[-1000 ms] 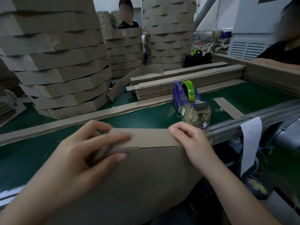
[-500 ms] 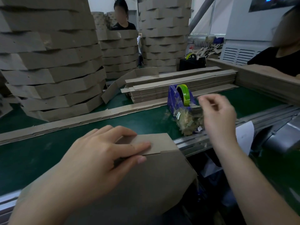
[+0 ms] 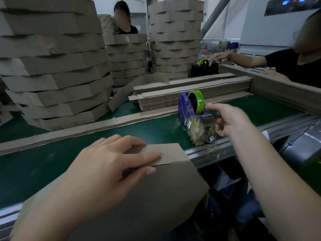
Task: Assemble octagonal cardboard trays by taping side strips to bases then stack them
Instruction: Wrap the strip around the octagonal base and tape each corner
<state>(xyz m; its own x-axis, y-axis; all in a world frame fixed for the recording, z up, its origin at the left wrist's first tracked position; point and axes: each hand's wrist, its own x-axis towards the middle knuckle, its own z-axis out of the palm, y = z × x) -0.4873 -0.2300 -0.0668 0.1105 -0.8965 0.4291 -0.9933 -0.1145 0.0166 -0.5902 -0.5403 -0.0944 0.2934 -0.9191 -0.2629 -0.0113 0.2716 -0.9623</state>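
Observation:
A brown cardboard tray leans over the near edge of the green belt, its base facing me. My left hand presses a folded side strip against the top edge of the base, fingers over the seam. My right hand hovers at the blue tape dispenser with its green tape roll; thumb and forefinger are apart, close to the dispenser's front. I see no tape between the fingers.
Tall stacks of finished trays stand at the left and back. Flat side strips lie piled behind the dispenser, and one long strip crosses the belt. Another person's arm reaches in at right, and a person stands at the back.
My right hand left the tray's corner and travelled right and forward to the tape dispenser. My left hand stays pressed on the strip and base.

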